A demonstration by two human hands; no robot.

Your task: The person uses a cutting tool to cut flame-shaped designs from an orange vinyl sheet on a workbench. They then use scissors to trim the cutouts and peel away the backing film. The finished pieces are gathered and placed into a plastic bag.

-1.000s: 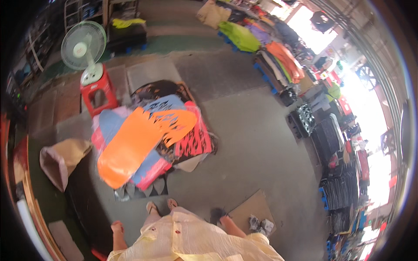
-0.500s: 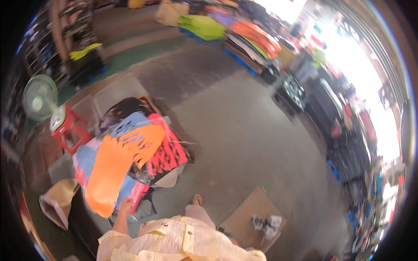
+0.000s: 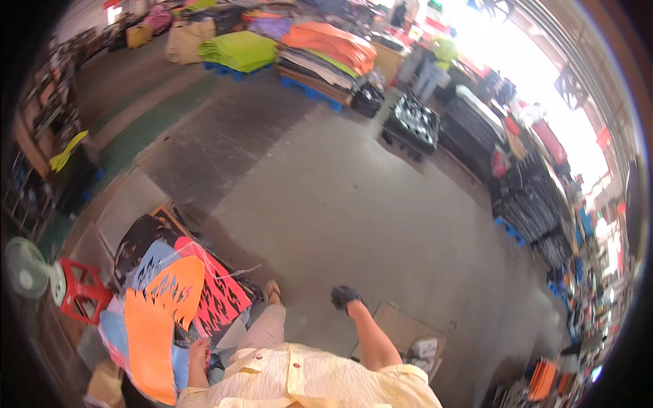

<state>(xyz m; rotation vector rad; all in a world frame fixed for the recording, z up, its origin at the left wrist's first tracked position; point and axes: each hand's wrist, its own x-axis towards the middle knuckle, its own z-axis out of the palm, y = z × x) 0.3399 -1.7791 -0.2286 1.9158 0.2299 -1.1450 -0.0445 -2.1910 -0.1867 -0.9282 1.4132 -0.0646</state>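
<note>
My bare left hand point(image 3: 198, 352) hangs beside a pile of cut sheets, close to the lower edge of an orange sheet point(image 3: 146, 343). Its fingers are too small and blurred to read. My right hand point(image 3: 345, 297), in a dark glove, is held out over the grey floor; the glove's dark blur hides how the fingers are set. No object shows in either hand. In the pile, a red-pink sheet point(image 3: 221, 292) with flame-shaped cutouts lies right of the orange one, and a blue-grey sheet point(image 3: 153, 262) shows behind.
A red stool point(image 3: 85, 292) and a pale fan point(image 3: 27, 267) stand left of the pile. A cardboard sheet point(image 3: 391, 323) with white items lies at right. Stacked lime sheets point(image 3: 238, 51), orange sheets point(image 3: 330, 44) and black bundles point(image 3: 530, 197) line the far and right sides. A person point(image 3: 435, 64) stands far off.
The view has swung rightward, so the pile, stool and fan sit farther left. My gloved right hand has come into view. My left hand stays beside the pile.
</note>
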